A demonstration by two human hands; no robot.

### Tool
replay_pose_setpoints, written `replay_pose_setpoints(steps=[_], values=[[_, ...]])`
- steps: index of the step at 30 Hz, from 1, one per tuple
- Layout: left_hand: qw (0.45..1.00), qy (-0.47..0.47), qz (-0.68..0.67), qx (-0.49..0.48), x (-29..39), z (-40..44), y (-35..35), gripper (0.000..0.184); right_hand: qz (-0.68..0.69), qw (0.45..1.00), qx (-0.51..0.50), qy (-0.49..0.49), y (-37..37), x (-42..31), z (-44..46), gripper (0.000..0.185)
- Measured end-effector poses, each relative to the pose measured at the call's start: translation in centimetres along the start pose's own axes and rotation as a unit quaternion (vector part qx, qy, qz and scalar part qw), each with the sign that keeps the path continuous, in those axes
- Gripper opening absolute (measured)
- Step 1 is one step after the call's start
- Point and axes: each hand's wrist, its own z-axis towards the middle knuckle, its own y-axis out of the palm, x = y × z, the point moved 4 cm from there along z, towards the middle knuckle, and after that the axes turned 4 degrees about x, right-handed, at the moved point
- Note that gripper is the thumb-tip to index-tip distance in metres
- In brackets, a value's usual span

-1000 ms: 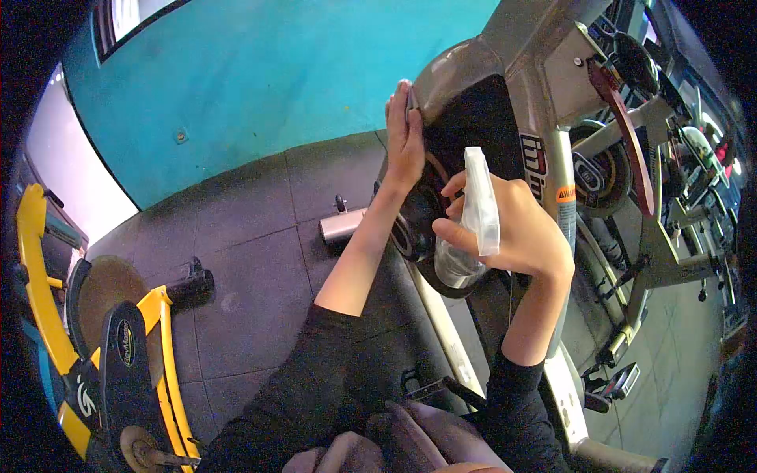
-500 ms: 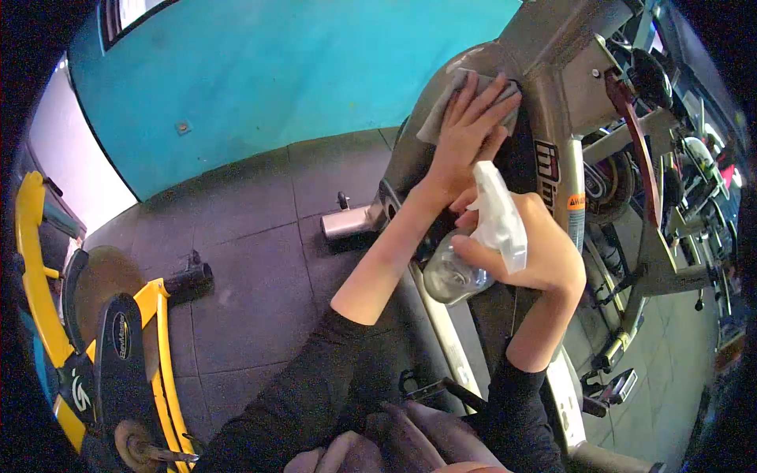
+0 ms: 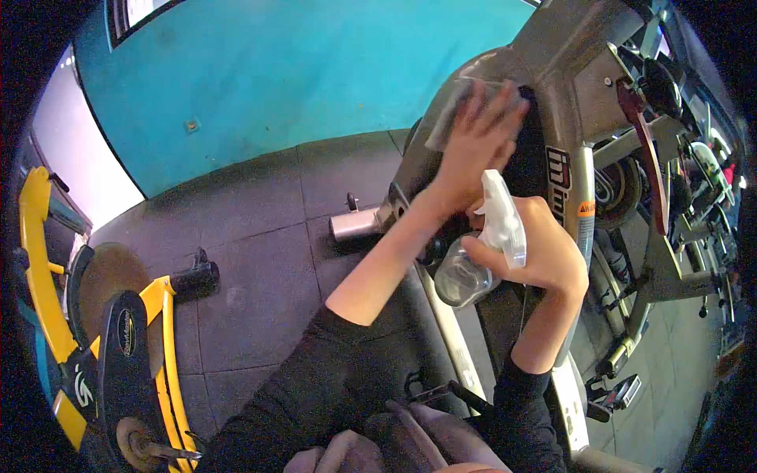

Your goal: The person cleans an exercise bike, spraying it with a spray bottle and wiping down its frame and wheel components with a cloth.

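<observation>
Cloth flat under the left hand, bottle in the right

The cloth (image 3: 449,120) lies on the upper part of the machine's cover (image 3: 423,167), just inside its curved outer edge. The left hand (image 3: 479,142) rests on it, blurred, fingers spread apart, pressing rather than gripping. The cloth looks thin, light and limp; it should bend with the curve and is best held down under a flat palm, or pinched at the corner showing beyond the fingers.

The right hand (image 3: 552,248) is closed around the neck of the bottle (image 3: 465,277), below the left hand and in front of the cover, the base tilted down and left. Clear, probably plastic, it should be light, stiff and a little slippery if wet; the neck under the spray head is the sure hold. How full it is cannot be told.

On the right, the post (image 3: 583,177) stands near the right hand and limits room there. More room lies left, past the cover's outer edge, over the floor (image 3: 244,276) between the metal foot (image 3: 355,225) and the yellow frame (image 3: 168,339).
</observation>
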Motion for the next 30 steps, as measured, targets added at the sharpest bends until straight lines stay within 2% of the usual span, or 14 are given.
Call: replay_pose_setpoints(steps=[1,4,7,9,11,16,18,21,25,27,29,30], values=[[0.999,0.041,0.021,-0.022,0.8,-0.1,0.4,0.054,0.002,1.000,-0.001,0.001,0.0,0.2,-0.1,0.036],[0.998,0.048,0.006,-0.035,0.4,0.3,0.0,0.052,0.000,0.999,0.013,-0.031,-0.2,0.2,-0.4,0.028],[0.999,0.046,-0.015,-0.013,-0.6,0.8,-1.0,0.051,0.024,1.000,0.001,-0.010,-0.1,-0.1,-0.4,0.026],[0.999,0.030,-0.010,0.009,-1.4,0.8,-1.4,0.049,0.025,1.000,0.001,-0.006,-0.1,-0.3,-0.3,0.026],[0.994,-0.050,-0.069,0.067,-3.8,0.0,-1.3,0.050,0.030,1.000,0.000,-0.001,0.1,-0.3,-0.2,0.025],[0.994,-0.059,-0.068,0.056,-3.6,-0.3,-1.6,0.051,0.056,0.998,0.005,-0.014,0.4,-0.4,0.0,0.028],[0.999,0.031,0.014,0.003,-1.5,0.0,-0.9,0.053,0.041,0.999,0.008,-0.022,0.3,-0.3,0.0,0.029],[0.997,0.062,0.051,-0.015,1.5,-0.1,0.4,0.054,0.017,0.999,0.013,-0.029,0.1,-0.4,-0.1,0.031],[0.997,0.063,0.050,-0.020,0.4,0.6,-0.2,0.054,0.016,1.000,0.007,-0.020,0.0,-0.8,-0.1,0.033],[0.998,0.045,0.026,-0.022,-0.6,0.5,-0.4,0.053,0.017,1.000,0.004,-0.024,0.0,-0.8,-0.2,0.033],[0.998,-0.023,-0.020,0.062,-2.3,0.5,-1.1,0.052,0.021,0.999,0.000,-0.029,0.1,-0.9,-0.2,0.034],[0.997,-0.025,-0.015,0.070,-3.6,0.2,-1.1,0.051,0.019,1.000,0.001,-0.025,0.1,-0.9,-0.1,0.034]])
